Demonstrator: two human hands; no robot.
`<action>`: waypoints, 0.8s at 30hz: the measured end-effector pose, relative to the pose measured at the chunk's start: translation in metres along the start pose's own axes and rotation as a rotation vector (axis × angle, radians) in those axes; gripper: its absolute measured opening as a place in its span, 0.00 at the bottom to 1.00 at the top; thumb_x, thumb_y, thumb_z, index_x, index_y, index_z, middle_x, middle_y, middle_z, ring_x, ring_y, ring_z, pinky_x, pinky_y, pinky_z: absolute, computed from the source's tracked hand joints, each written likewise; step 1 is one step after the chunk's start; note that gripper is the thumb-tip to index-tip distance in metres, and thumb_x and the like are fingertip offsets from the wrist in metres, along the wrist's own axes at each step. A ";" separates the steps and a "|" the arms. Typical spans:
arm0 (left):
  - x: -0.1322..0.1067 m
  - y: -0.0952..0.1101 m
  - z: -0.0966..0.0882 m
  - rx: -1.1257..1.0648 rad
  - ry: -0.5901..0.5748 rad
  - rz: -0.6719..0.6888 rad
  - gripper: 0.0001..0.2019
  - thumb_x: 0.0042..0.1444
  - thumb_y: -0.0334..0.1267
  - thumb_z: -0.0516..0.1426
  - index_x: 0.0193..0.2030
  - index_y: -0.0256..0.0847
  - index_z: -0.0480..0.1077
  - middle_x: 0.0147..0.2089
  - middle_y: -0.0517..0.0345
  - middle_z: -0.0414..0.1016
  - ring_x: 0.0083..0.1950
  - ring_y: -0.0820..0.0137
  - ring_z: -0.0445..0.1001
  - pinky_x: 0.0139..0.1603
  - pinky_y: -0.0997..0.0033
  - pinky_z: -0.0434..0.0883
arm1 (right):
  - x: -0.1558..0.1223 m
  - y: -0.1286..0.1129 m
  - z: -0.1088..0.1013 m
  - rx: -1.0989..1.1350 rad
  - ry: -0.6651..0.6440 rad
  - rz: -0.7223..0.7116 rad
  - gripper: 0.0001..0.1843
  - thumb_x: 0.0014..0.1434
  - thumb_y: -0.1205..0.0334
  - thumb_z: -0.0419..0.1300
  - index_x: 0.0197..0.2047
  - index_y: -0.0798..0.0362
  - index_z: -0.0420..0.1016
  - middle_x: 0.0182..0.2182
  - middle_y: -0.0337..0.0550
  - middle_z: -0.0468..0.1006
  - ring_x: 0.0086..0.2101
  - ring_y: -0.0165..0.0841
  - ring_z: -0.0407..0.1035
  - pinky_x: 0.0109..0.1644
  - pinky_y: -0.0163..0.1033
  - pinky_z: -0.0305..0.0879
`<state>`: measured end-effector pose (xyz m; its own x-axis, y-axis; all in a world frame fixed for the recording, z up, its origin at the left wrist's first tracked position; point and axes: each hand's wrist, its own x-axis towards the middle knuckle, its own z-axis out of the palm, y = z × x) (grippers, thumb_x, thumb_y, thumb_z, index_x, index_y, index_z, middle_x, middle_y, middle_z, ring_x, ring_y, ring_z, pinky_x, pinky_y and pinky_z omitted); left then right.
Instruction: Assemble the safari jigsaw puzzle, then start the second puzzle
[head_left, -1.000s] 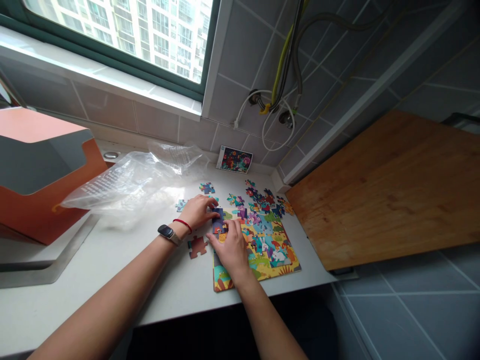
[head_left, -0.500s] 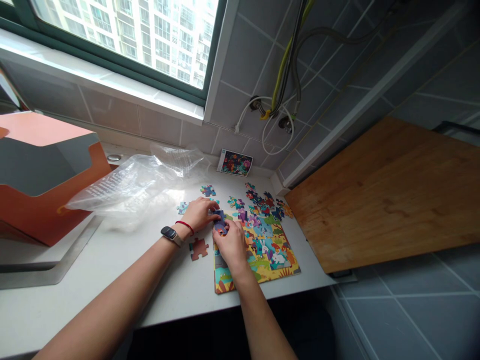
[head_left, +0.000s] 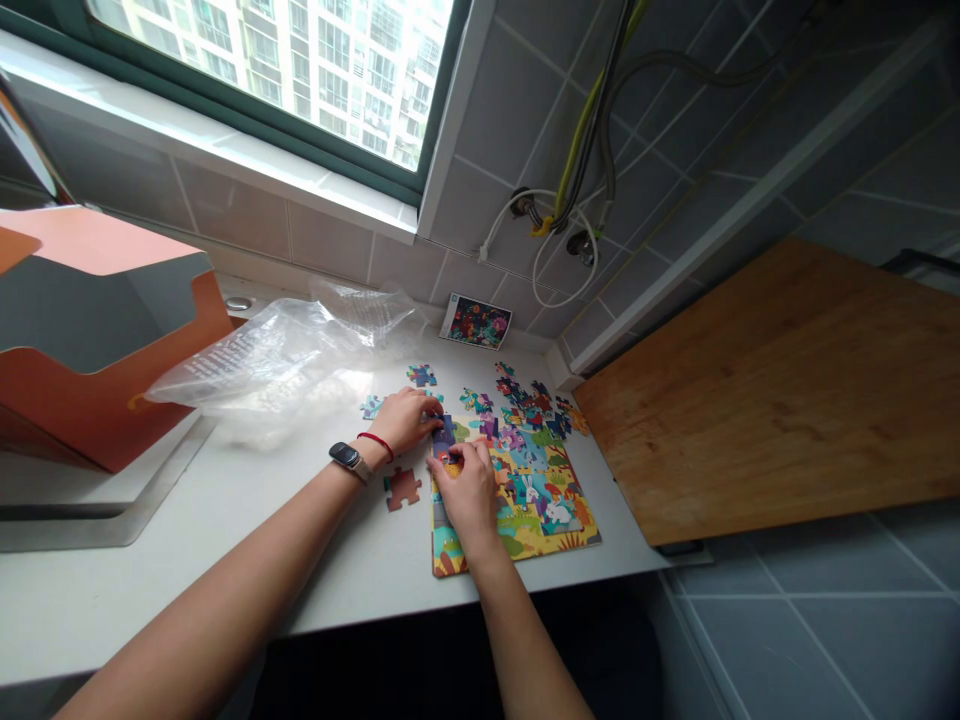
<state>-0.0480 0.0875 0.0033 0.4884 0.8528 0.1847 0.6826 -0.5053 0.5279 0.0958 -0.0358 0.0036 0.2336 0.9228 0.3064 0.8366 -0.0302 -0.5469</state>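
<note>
A purple-blue puzzle piece (head_left: 444,432) lies at the upper left corner of the colourful animal puzzle board (head_left: 517,530). My left hand (head_left: 409,420), with a watch and a red cord at the wrist, has its fingertips closed on the piece's left edge. Over the board's left side, my right hand (head_left: 466,490) pinches the lower end of the piece between thumb and fingers; part of the piece is hidden there. A reddish-brown puzzle piece (head_left: 403,489) lies loose left of the board. Several loose puzzle pieces (head_left: 529,400) are spread along the board's far edge.
A crumpled clear plastic bag (head_left: 292,350) lies left of the pieces, beside an orange box (head_left: 157,400). A picture card (head_left: 477,322) leans at the tiled wall. To the right is a wooden board (head_left: 765,400). Cables (head_left: 574,150) hang above the counter.
The purple-blue piece sits flatter at the board's corner. My right thumb and fingers have shifted slightly along its lower end. The whole view has moved a little.
</note>
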 end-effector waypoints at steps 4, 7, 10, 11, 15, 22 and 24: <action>0.000 0.000 0.001 0.015 0.001 -0.011 0.11 0.63 0.35 0.57 0.45 0.47 0.82 0.46 0.51 0.83 0.53 0.56 0.77 0.56 0.60 0.72 | -0.008 0.000 -0.001 0.044 0.039 -0.014 0.10 0.57 0.63 0.72 0.41 0.50 0.77 0.40 0.45 0.76 0.41 0.41 0.75 0.47 0.43 0.71; 0.000 0.000 0.001 0.013 0.002 -0.011 0.13 0.63 0.34 0.55 0.45 0.48 0.82 0.47 0.51 0.83 0.53 0.57 0.77 0.57 0.60 0.72 | -0.012 0.001 0.000 0.084 0.063 -0.048 0.11 0.58 0.65 0.70 0.44 0.50 0.76 0.41 0.46 0.77 0.43 0.42 0.75 0.49 0.43 0.71; 0.000 0.001 0.001 0.005 0.009 -0.012 0.11 0.62 0.35 0.57 0.44 0.47 0.82 0.46 0.51 0.83 0.53 0.56 0.77 0.56 0.60 0.73 | -0.011 0.002 0.001 0.096 0.065 -0.041 0.13 0.58 0.63 0.71 0.46 0.50 0.76 0.42 0.47 0.77 0.42 0.42 0.75 0.48 0.44 0.72; 0.000 0.002 0.000 -0.002 0.009 -0.013 0.11 0.61 0.35 0.58 0.44 0.47 0.82 0.45 0.51 0.83 0.52 0.55 0.77 0.55 0.60 0.73 | -0.010 0.002 0.002 0.092 0.062 -0.028 0.14 0.58 0.62 0.71 0.46 0.50 0.76 0.43 0.48 0.77 0.41 0.42 0.75 0.48 0.45 0.72; -0.001 0.002 -0.002 -0.027 0.000 -0.014 0.10 0.62 0.36 0.59 0.44 0.46 0.82 0.45 0.51 0.83 0.52 0.55 0.77 0.56 0.59 0.72 | -0.005 0.000 0.004 0.073 0.038 0.020 0.16 0.56 0.63 0.73 0.45 0.51 0.75 0.43 0.48 0.76 0.39 0.41 0.74 0.46 0.45 0.73; -0.001 -0.001 0.001 0.007 -0.003 -0.009 0.14 0.63 0.33 0.55 0.46 0.47 0.82 0.47 0.52 0.83 0.54 0.56 0.77 0.56 0.61 0.73 | -0.006 -0.001 0.004 0.083 0.039 0.018 0.12 0.57 0.62 0.72 0.42 0.51 0.76 0.41 0.46 0.75 0.38 0.39 0.74 0.46 0.43 0.73; -0.001 -0.001 0.001 0.006 0.002 -0.013 0.16 0.63 0.31 0.53 0.46 0.47 0.82 0.48 0.51 0.83 0.54 0.56 0.77 0.56 0.61 0.73 | -0.007 -0.001 0.004 0.095 0.038 0.005 0.10 0.57 0.63 0.72 0.41 0.50 0.78 0.40 0.45 0.74 0.39 0.39 0.74 0.48 0.43 0.73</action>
<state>-0.0484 0.0873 0.0016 0.4780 0.8598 0.1798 0.6923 -0.4947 0.5253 0.0914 -0.0406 -0.0005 0.2577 0.9073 0.3324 0.7852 0.0039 -0.6193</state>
